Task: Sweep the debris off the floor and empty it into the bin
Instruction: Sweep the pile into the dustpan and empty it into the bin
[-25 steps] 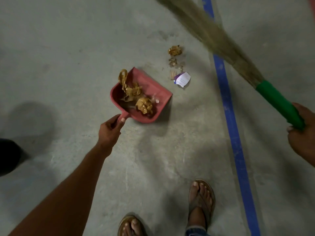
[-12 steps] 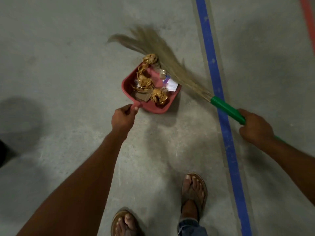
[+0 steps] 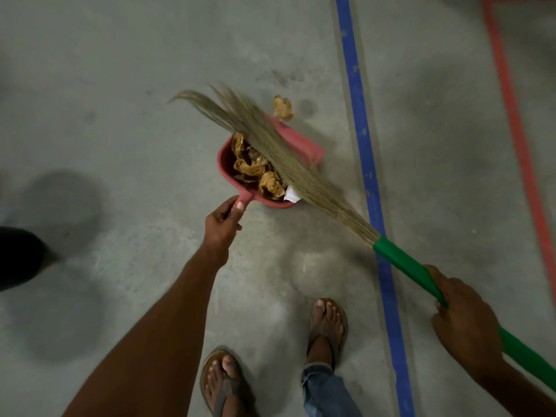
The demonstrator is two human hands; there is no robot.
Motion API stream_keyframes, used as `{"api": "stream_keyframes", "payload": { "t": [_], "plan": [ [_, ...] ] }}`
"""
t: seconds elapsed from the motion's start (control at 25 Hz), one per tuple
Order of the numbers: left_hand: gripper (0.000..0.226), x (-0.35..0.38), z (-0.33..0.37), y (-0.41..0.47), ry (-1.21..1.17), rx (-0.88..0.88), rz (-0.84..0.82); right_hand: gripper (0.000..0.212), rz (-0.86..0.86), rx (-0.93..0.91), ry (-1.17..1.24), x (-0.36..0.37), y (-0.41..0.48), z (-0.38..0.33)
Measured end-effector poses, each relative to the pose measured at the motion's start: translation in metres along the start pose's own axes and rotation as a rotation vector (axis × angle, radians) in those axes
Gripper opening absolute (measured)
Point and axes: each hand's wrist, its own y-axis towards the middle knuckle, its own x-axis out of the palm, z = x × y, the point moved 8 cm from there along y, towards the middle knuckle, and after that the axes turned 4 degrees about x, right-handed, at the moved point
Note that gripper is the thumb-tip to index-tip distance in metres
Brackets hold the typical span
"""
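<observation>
2 hands: we grip with both, each closed around a handle.
Left hand (image 3: 222,224): wrapped on the stub handle of our red plastic dustpan (image 3: 301,142).
Right hand (image 3: 463,319): clamped on the green-handled grass broom (image 3: 282,155).
Broom bristles: lying across the dustpan.
Crumpled brown debris (image 3: 255,168): inside the dustpan.
1 brown scrap (image 3: 282,107): on the grey concrete floor (image 3: 105,100), just beyond the dustpan's lip.
</observation>
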Motion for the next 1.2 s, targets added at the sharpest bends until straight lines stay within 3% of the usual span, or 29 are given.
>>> {"api": "stream_keyframes", "payload": {
  "t": [0.28,0.56,0.76,0.92,1.0,1.2],
  "plan": [
    [0.044,-0.079,0.084,-0.099,-0.083,-0.035,0.076,0.089,0.052,-0.013,-0.047,-0.109,-0.069,-0.031],
    [0.042,-0.124,0.103,-0.119,-0.039,-0.019,0.127,0.076,0.034,0.123,0.304,-0.153,-0.055,-0.048],
    [0.041,-0.079,0.033,-0.075,0.000,-0.050,0.083,0.069,0.014,0.276,0.468,-0.103,0.041,-0.024],
    [0.038,-0.016,-0.048,-0.027,0.030,-0.131,0.003,0.047,-0.084,0.394,0.478,-0.020,0.119,-0.005],
    [0.037,0.010,-0.076,-0.009,0.049,-0.153,-0.041,0.044,-0.112,0.380,0.378,0.013,0.137,-0.003],
    [0.032,0.052,-0.095,0.030,0.034,-0.122,-0.093,0.061,-0.163,0.244,0.231,0.055,0.115,0.002]
  ]
}}
